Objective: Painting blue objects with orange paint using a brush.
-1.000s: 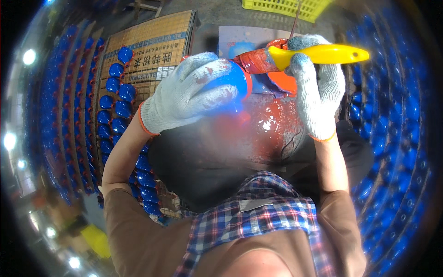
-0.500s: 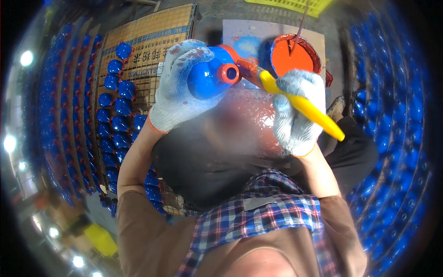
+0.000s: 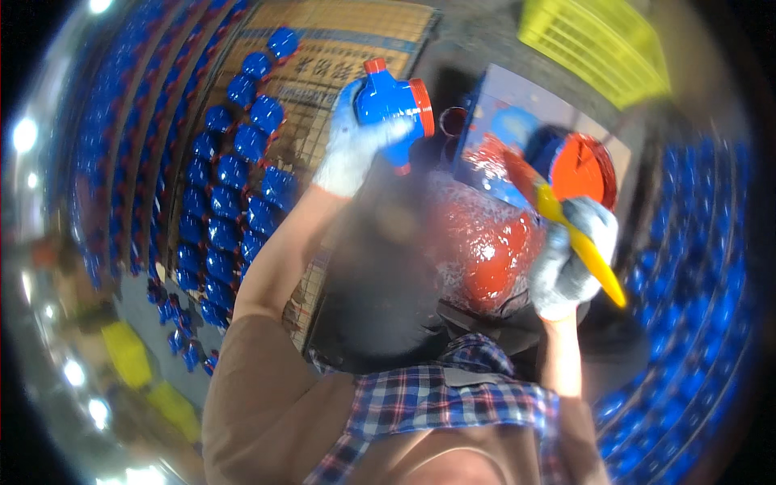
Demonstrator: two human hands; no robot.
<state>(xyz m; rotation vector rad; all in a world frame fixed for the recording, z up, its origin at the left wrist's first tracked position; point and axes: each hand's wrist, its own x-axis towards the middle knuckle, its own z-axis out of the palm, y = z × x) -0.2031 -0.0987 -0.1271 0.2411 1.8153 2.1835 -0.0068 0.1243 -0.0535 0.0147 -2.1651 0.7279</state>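
My left hand, in a white knitted glove, is closed around a glossy blue pipe fitting. The fitting's collar and small necks are coated red. It is held up to the left, near a mesh-topped cardboard surface. In my gloved right hand is a paintbrush with a yellow handle. Its red-wet bristles are over a paint-smeared board, apart from the fitting. Beside that hand stands a bucket of red paint, with a stick in it.
Rows of blue fittings stand on the mesh-covered cardboard at left. More blue fittings fill the right side. A yellow crate is at the far right. Red paint covers a wet surface in front of my lap.
The view has turned. The brush has come away from the fitting and now lies over the board. My left hand has carried the fitting leftward and turned it.
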